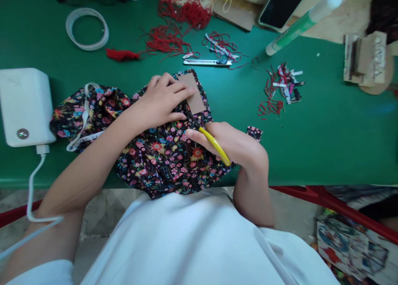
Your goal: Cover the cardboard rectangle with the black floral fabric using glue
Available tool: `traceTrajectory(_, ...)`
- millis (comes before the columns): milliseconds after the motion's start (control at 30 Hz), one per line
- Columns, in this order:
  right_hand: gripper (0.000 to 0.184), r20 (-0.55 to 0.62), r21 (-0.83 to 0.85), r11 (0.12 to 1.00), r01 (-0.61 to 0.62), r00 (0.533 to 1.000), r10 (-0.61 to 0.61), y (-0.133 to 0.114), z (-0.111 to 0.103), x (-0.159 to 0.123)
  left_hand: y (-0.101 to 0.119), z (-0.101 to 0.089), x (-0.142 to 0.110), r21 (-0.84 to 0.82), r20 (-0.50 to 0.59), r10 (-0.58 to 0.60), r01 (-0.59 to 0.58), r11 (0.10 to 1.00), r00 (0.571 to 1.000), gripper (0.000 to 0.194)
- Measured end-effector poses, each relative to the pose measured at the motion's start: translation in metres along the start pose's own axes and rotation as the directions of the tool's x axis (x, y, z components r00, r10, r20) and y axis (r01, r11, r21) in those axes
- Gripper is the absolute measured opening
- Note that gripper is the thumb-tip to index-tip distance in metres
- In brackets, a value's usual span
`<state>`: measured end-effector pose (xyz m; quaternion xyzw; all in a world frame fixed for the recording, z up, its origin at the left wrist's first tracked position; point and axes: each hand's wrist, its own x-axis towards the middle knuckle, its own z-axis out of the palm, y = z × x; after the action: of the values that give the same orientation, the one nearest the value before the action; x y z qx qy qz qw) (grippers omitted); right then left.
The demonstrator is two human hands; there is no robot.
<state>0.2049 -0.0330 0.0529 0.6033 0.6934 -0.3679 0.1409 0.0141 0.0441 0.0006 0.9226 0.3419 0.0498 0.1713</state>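
Scissors (215, 145) in right hand (228, 142), wrist (263, 158) bent

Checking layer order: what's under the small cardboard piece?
Floral cloth shows past the right edge of the cardboard piece. What's directly beneath is covered; the left hand also hides part of the piece's left edge.

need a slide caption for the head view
Left hand resting on cardboard and floral fabric, right hand holding yellow-handled scissors.

Loose white shirt (199, 243), short left sleeve (43, 273), soft front folds, bare forearms (102, 154)
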Motion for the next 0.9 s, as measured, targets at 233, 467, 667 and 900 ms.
traceTrajectory(233,0.064,0.057,0.331,0.943,0.008,0.998,-0.029,0.019,0.001,-0.004,-0.001,-0.001,-0.002,0.017,-0.016,0.001,-0.001,1.000,1.000,0.057)
traceTrajectory(467,0.057,0.239,0.806,0.576,-0.134,0.965,-0.110,0.030,0.013,-0.002,0.016,-0.012,-0.007,0.082,-0.061,-0.031,0.036,0.996,0.998,0.054)
traceTrajectory(667,0.062,0.308,0.900,0.367,-0.233,0.938,-0.160,0.033,0.024,0.001,0.045,-0.011,-0.030,0.188,-0.076,-0.124,0.136,0.973,0.989,0.047)
traceTrajectory(900,0.067,0.351,0.883,0.406,-0.236,0.905,-0.239,0.039,0.025,-0.004,0.041,0.012,-0.052,0.175,-0.038,-0.095,0.100,0.979,0.995,0.060)
